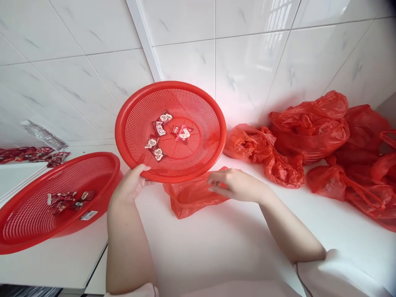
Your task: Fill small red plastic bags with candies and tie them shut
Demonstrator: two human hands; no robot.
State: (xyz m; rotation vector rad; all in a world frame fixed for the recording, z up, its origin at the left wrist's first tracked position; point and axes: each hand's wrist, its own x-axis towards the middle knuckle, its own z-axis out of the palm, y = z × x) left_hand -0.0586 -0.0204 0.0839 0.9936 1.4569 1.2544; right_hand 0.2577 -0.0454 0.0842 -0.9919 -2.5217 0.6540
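Note:
My left hand grips the near-left rim of a round red plastic basket, thumb over the edge. Several small wrapped candies lie in it, with a pink-and-red wrapped one near the middle. The basket is tilted, its inside facing me. Just off its near-right rim is my right hand, fingers loosely bent and apart, nothing seen in them. It hovers by a flattened red plastic bag, partly hidden under the basket; whether the fingertips touch the bag, I cannot tell.
A second red basket with several wrapped candies stands at left. Filled red plastic bags crowd the right side by the tiled wall. More red packets and a clear plastic wrapper lie at far left.

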